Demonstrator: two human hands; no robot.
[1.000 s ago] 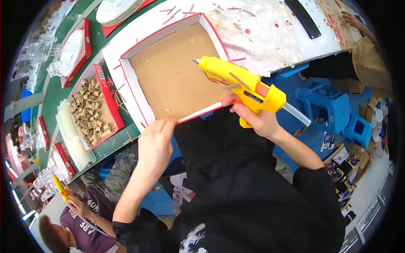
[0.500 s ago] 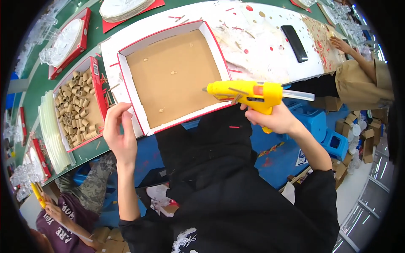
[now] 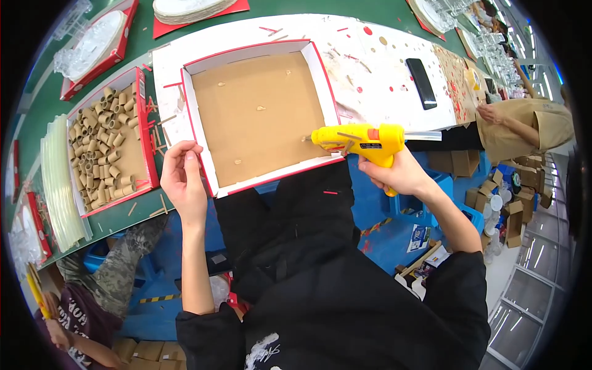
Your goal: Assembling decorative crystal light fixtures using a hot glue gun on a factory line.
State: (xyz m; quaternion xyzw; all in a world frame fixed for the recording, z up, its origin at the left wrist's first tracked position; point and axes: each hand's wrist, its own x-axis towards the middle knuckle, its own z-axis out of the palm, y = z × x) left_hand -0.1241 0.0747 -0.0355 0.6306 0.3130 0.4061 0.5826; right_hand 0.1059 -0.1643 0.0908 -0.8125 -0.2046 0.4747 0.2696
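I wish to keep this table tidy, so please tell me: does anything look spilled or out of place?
Yes. Thin sticks lie loose, at mixed angles, between the open box and the tray of cardboard tubes; red dots speckle the white surface near the black phone irregularly, perhaps spills.

Yellow glue gun [image 3: 385, 139], red-rimmed white box [image 3: 265, 132]

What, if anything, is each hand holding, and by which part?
The right hand holds a yellow hot glue gun by its handle; the left hand appears empty.
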